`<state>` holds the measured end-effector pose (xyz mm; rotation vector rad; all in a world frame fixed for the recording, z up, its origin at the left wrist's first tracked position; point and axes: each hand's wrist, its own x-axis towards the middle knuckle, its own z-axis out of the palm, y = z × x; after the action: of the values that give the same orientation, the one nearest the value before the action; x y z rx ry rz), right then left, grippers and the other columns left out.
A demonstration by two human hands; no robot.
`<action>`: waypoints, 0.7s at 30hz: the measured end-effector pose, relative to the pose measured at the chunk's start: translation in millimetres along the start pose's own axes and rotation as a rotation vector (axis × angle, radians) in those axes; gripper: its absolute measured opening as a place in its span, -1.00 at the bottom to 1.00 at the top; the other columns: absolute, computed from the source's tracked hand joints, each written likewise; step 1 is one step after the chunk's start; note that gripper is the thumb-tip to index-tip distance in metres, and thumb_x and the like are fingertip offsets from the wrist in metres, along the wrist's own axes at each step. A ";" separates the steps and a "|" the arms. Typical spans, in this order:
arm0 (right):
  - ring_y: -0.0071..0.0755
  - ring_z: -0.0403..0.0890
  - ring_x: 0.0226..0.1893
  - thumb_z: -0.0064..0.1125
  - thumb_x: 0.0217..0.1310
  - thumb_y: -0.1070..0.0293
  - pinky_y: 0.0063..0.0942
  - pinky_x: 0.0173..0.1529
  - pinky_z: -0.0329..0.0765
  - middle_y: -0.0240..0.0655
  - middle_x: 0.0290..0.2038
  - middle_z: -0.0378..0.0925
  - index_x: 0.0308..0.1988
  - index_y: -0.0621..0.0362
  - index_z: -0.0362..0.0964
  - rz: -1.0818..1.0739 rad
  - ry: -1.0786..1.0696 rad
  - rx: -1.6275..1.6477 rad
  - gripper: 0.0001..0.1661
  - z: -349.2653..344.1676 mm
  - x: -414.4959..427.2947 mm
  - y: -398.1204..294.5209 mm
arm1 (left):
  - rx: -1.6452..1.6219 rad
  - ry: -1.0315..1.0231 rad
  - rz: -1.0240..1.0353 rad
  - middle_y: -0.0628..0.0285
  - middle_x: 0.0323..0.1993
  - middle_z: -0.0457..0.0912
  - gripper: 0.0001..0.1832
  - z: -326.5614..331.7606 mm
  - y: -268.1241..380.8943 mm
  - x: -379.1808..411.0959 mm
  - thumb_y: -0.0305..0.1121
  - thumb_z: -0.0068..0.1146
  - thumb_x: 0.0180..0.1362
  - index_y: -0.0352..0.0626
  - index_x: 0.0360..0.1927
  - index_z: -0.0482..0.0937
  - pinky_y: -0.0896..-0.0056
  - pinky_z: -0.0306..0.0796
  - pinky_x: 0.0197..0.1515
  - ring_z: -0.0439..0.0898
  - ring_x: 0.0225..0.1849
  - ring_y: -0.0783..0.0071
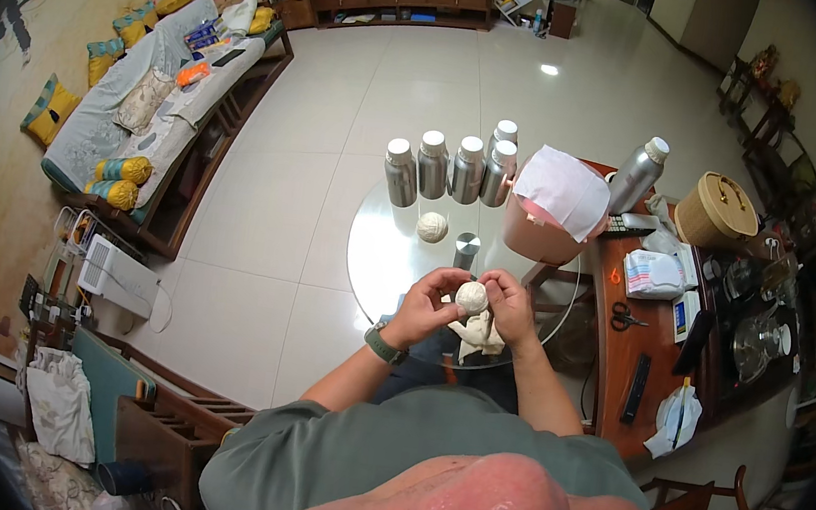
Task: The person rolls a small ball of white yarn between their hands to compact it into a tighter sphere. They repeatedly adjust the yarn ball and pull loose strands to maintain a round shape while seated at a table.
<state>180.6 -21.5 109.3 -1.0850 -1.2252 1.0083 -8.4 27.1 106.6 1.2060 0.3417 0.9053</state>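
Note:
In my left hand (426, 304) is a small ball of cream yarn (472, 299), held between the thumb and fingers. My right hand (509, 306) grips the same ball from its right side, the fingertips close to the top. Whether a loose strand runs between the fingers is too small to tell. Beneath my hands a crumpled cream cloth (478, 336) lies near the front edge of a round glass table (378, 252). A second, larger-looking yarn ball (432, 227) rests on the glass, beyond my left hand.
Several metal bottles (433, 167) with white caps stand along the table's far side. At the right is a pink bin (542, 232) under a white cloth (565, 190). The wooden side table (615, 354) holds scissors (625, 319), a remote control (636, 389) and a wipes pack (653, 274).

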 end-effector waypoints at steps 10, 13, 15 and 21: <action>-0.20 0.69 -0.19 0.39 0.17 -0.09 -0.34 -0.08 0.60 -0.12 -0.18 0.64 0.02 0.22 0.49 -0.205 -0.015 -0.490 -0.35 8.7 -13.9 -12.9 | 0.004 0.013 -0.014 0.24 0.06 0.60 -0.50 1.7 -13.6 -6.4 -0.53 0.32 0.20 -0.23 0.21 0.45 0.43 0.50 0.15 0.57 0.12 0.48; -0.05 0.70 -0.20 0.40 0.14 -0.05 -0.28 -0.09 0.61 -0.06 -0.18 0.64 0.00 0.21 0.51 -0.248 0.003 -0.540 -0.38 8.9 -15.7 -14.6 | -0.037 0.014 -0.010 0.25 0.05 0.60 -0.56 4.3 -11.6 -9.5 -0.44 0.28 0.27 -0.22 0.20 0.46 0.49 0.50 0.11 0.58 0.07 0.52; -0.01 0.70 -0.20 0.40 0.13 -0.02 -0.26 -0.09 0.61 -0.05 -0.19 0.64 -0.01 0.21 0.51 -0.254 0.009 -0.555 -0.40 10.0 -16.0 -13.8 | -0.202 0.039 -0.140 0.26 0.03 0.60 -0.58 0.8 -9.1 -12.1 -0.37 0.23 0.31 -0.22 0.20 0.46 0.53 0.51 0.05 0.58 0.03 0.55; 0.08 0.69 -0.16 0.43 -0.02 0.14 -0.14 -0.06 0.62 -0.07 -0.12 0.65 0.02 0.12 0.53 -0.350 -0.075 -0.670 -0.41 15.5 -17.2 -21.3 | -0.018 0.022 -0.325 0.30 -0.09 0.62 -0.61 4.9 1.4 -11.4 -0.23 0.17 0.38 -0.20 0.17 0.47 0.60 0.53 -0.15 0.60 -0.17 0.63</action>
<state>163.9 -41.3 127.1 -1.2743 -1.8078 0.3674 -12.8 15.5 107.1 1.0858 0.5296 0.6380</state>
